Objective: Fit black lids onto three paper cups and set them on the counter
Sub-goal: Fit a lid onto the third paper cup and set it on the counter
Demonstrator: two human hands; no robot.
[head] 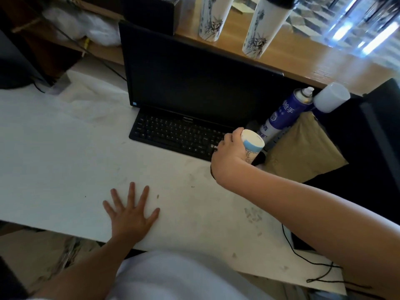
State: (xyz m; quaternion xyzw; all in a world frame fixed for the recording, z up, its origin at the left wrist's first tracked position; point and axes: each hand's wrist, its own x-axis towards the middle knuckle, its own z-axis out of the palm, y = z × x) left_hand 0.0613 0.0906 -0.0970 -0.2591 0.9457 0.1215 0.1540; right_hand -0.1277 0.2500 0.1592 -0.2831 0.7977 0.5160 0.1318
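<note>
Two hands are in view over a white surface point(54, 148). The left hand point(129, 211) lies palm down near the front edge, fingers straight and spread, holding nothing. Behind it, toward the back edge, a dark monitor point(194, 83) stands with a black keyboard point(173, 135) at its foot.

Beyond the monitor runs a raised wooden surface point(303, 57). On it the left cup point(213, 20) stands upright, its top cut off by the frame.

By the right end of the keyboard, the right hand point(227, 154) has its fingers curled round the held cup point(252, 146), a paper cup lifted and tilted, with a flat pale end and a blue band facing the camera. Something dark shows just under it; whether that is a lid cannot be told.

Farther right on the wooden surface, the right cup point(259, 29) stands upright, apart from the left cup, with a black lid point(279, 0) on its top.

Near the right edge of the white surface a blue spray can point(285, 113) leans just beside the held cup, next to a white cap point(331, 97) and a brown bag point(303, 148). A black cable point(303, 256) trails over the front right corner.
</note>
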